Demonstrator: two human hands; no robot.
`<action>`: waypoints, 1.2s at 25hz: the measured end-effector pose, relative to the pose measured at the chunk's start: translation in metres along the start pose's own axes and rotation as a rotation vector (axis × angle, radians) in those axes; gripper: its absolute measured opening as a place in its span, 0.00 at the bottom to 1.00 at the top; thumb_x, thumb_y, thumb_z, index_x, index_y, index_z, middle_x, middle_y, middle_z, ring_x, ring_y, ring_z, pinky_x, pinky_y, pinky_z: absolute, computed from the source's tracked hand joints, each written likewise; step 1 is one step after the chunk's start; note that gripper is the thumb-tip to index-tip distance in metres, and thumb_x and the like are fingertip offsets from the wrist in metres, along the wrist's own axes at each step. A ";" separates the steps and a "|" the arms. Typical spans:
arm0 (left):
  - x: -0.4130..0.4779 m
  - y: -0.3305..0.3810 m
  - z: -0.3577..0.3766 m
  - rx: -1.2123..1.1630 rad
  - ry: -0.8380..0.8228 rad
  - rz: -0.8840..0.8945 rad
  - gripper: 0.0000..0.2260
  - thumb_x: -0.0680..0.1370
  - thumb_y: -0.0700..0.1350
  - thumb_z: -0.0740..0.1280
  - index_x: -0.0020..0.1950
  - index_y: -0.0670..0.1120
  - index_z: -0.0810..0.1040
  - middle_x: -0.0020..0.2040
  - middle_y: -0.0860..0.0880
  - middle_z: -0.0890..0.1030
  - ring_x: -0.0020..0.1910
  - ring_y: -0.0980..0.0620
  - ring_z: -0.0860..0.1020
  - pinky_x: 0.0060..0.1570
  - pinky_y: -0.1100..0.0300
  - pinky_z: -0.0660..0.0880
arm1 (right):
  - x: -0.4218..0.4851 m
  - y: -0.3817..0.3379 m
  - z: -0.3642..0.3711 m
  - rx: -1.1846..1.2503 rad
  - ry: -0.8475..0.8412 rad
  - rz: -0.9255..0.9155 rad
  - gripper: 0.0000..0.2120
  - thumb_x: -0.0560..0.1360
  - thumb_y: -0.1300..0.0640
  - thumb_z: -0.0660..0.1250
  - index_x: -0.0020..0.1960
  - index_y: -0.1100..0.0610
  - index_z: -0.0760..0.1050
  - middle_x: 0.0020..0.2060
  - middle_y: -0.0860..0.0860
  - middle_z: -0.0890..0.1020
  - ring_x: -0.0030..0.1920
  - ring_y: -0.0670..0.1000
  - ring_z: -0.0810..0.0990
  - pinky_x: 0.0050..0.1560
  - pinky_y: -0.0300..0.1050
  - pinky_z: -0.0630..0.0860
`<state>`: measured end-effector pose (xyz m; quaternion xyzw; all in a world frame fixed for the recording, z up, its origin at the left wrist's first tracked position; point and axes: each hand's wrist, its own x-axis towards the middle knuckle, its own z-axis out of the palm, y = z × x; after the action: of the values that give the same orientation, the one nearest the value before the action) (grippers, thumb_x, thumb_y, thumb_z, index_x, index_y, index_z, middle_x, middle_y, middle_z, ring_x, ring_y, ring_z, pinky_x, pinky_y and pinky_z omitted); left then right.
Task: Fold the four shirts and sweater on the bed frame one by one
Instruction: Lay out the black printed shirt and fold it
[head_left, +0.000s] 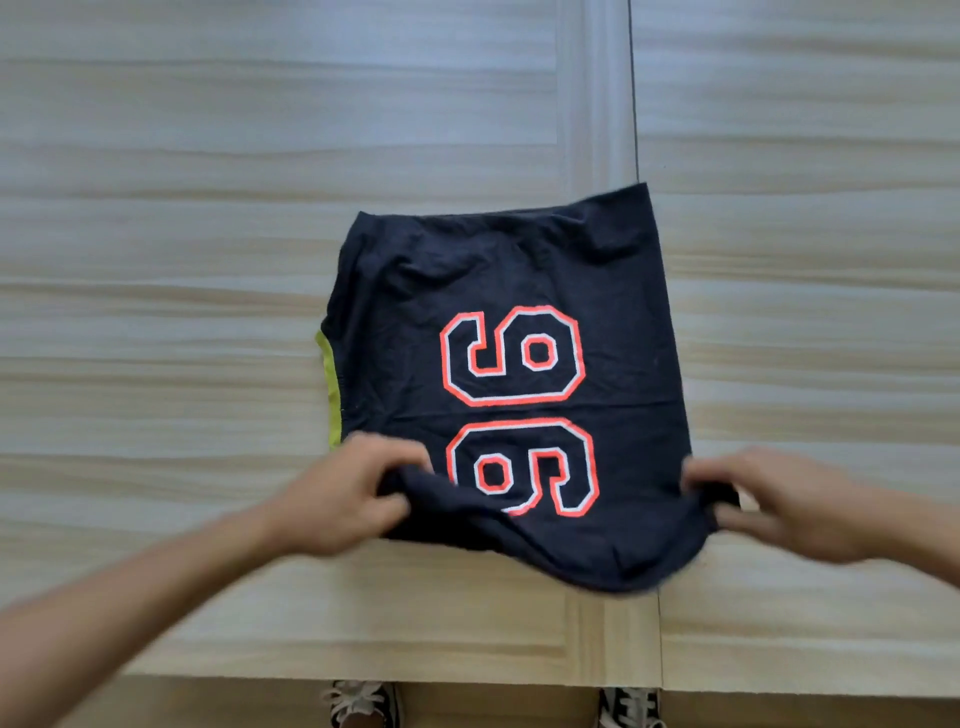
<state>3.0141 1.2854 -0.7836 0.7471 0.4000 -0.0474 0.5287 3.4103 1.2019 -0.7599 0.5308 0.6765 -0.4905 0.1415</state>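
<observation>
A dark navy shirt (498, 291) with an orange-and-white number 96 lies on the light wooden bed frame (208, 260), partly folded into a rough rectangle. A yellow-green collar edge (330, 389) shows at its left side. My left hand (345, 493) pinches the shirt's near left corner. My right hand (774, 501) grips the near right corner. The near edge of the shirt is lifted off the wood and sags between the two hands. No other garment is in view.
A seam between two wooden panels (636, 130) runs from far to near under the shirt. The frame's near edge (363, 678) is close to my body, with my two shoes (363, 704) on the floor below it.
</observation>
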 end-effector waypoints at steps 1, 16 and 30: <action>0.010 0.002 -0.028 -0.016 0.050 0.006 0.09 0.65 0.39 0.62 0.42 0.45 0.79 0.36 0.49 0.80 0.37 0.50 0.77 0.41 0.53 0.73 | 0.009 -0.008 -0.026 0.065 0.121 -0.032 0.08 0.74 0.61 0.66 0.46 0.48 0.75 0.39 0.46 0.80 0.44 0.47 0.77 0.46 0.38 0.72; 0.139 -0.087 -0.044 0.928 0.356 -0.076 0.38 0.78 0.69 0.44 0.83 0.51 0.47 0.84 0.48 0.44 0.83 0.46 0.41 0.78 0.38 0.42 | 0.197 0.009 -0.005 -0.253 0.640 0.316 0.36 0.81 0.34 0.46 0.82 0.47 0.39 0.82 0.49 0.37 0.81 0.53 0.36 0.79 0.62 0.40; 0.106 -0.010 -0.073 -0.706 0.402 -0.795 0.16 0.71 0.47 0.76 0.56 0.43 0.82 0.52 0.44 0.85 0.45 0.46 0.83 0.41 0.55 0.78 | 0.142 -0.009 -0.056 1.267 0.737 0.532 0.11 0.71 0.63 0.72 0.53 0.59 0.79 0.46 0.56 0.83 0.41 0.55 0.79 0.39 0.44 0.75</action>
<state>3.0538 1.4050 -0.8118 0.3114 0.7350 0.0368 0.6012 3.3651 1.3297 -0.8298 0.7836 0.1204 -0.5248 -0.3099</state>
